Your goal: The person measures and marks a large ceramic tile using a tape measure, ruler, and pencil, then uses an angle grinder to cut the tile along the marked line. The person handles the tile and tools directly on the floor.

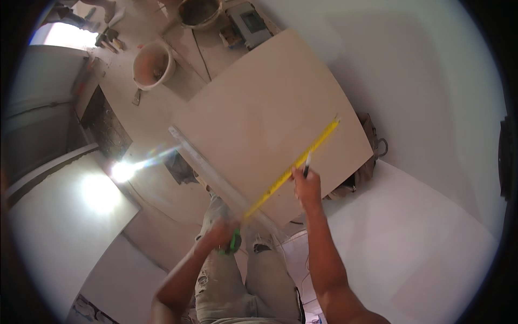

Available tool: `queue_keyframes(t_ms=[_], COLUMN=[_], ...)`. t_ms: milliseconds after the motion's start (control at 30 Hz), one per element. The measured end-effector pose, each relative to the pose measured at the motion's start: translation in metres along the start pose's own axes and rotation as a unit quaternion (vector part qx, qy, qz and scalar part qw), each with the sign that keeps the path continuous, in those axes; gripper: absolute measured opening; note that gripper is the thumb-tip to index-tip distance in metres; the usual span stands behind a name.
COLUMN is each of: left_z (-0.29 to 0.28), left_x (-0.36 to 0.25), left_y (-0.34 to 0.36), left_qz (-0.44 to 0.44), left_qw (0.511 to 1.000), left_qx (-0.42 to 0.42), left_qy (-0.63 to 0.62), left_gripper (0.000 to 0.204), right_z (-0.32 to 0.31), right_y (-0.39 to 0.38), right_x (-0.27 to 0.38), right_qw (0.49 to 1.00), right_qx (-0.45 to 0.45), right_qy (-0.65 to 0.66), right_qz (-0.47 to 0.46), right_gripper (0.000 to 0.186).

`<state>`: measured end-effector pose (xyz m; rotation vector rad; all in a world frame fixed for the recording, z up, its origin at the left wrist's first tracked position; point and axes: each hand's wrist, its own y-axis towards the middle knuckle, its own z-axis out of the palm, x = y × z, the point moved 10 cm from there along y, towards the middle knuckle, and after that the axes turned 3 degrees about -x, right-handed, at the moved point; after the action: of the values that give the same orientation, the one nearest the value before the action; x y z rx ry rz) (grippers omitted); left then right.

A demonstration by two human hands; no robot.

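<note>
A large tan board [253,102] lies before me. Along its near edge runs a long grey straight bar [216,175], dusted with white. My left hand [218,235] is closed around a tape measure with a green and black case [233,243], just off that edge and above my legs. The yellow tape blade [283,177] is drawn out slantwise across the board to near its right edge. Over the middle of the blade, my right hand [307,189] grips a black and white marker [307,163]. Its fingertips are close to the blade; whether they touch it, I cannot tell.
White walls rise at the right [431,108]. A brown bag [368,162] is partly under the board's right edge. Beyond the far left side stand a bucket [154,65], a dark tub [199,13] and a grey case [251,26]. A bright lamp [123,171] shines at the left.
</note>
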<state>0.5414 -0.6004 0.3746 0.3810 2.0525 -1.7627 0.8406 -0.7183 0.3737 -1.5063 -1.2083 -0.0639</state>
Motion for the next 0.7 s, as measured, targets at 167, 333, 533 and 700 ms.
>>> queue_keyframes(t_ms=[167,333,533,700], left_z=[-0.041,-0.065,-0.068,-0.063], left_x=[-0.067,-0.095,-0.091,-0.087], left_y=[0.059,0.082,0.104,0.109], left_qz=[0.082,-0.007,-0.038,-0.06], left_qw=[0.989,0.981,0.972,0.97], left_qx=[-0.094,-0.097,-0.115,-0.133], left_qy=[0.082,0.165,0.2,0.196], left_gripper=[0.05,0.053,0.051,0.049], right_z=[-0.01,-0.017,0.0,-0.005], right_y=[0.09,0.141,0.153,0.162], right_x=[0.001,0.022,0.024,0.015], right_qw=[0.99,0.978,0.988,0.991], right_qx=[-0.067,-0.108,-0.109,-0.101], right_qy=[0.12,0.162,0.08,0.04], right_qz=[0.019,0.075,0.073,0.071], right_gripper=[0.02,0.019,0.025,0.025])
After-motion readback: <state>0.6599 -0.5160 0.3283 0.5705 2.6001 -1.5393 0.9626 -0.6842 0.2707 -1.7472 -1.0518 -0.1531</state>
